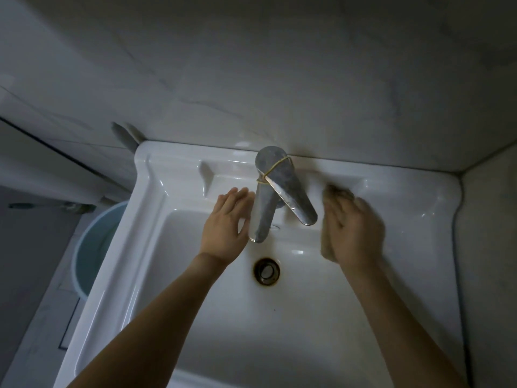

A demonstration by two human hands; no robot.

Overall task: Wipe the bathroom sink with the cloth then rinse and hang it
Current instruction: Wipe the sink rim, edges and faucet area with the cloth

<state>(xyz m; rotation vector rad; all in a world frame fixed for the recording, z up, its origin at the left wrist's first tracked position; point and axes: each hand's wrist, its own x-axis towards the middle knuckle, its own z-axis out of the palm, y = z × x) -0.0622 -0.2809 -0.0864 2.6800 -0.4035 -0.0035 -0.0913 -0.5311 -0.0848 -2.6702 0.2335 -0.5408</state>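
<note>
Tan cloth point(337, 193) pressed under flat right hand point(355, 231) on sink point(405, 197); left hand point(223, 231) spread.

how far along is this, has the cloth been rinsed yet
Mid-wipe. The right hand presses the cloth on the back ledge of the sink, right of the tap; the left hand is open left of it. No water runs, so rinsing and hanging are left. Which parts are already wiped I cannot tell.

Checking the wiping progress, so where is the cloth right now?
In the head view, the cloth is under the right hand, pressed against the back right part of the sink, just right of the faucet.
</note>
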